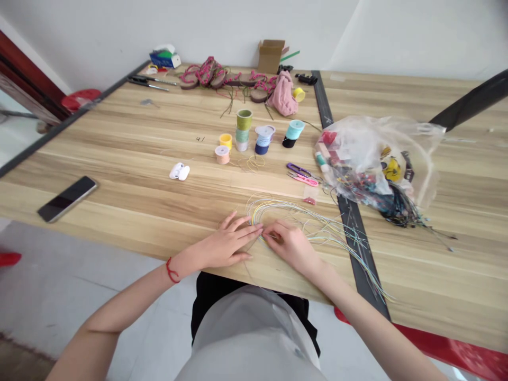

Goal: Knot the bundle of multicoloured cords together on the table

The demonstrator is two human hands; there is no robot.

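A bundle of thin cords [313, 210] in yellow, pale blue and white curves across the wooden table near its front edge. My left hand [234, 239] lies flat with fingers spread, its fingertips at the left end of the bundle. Beside those fingertips, my right hand [291, 244] is closed in a pinch at the cords; exactly which strand sits between its fingers is too small to make out. A thin loose strand runs from under the left hand toward the table's edge.
Thread spools [243, 129] stand in stacks beyond my hands. Purple snips [299, 170], pink snips [305, 179] and a small bag of red beads [310, 197] lie ahead to the right. A plastic bag [377, 159] is farther right; a phone [68, 198] and an earbud case [179, 171] lie left.
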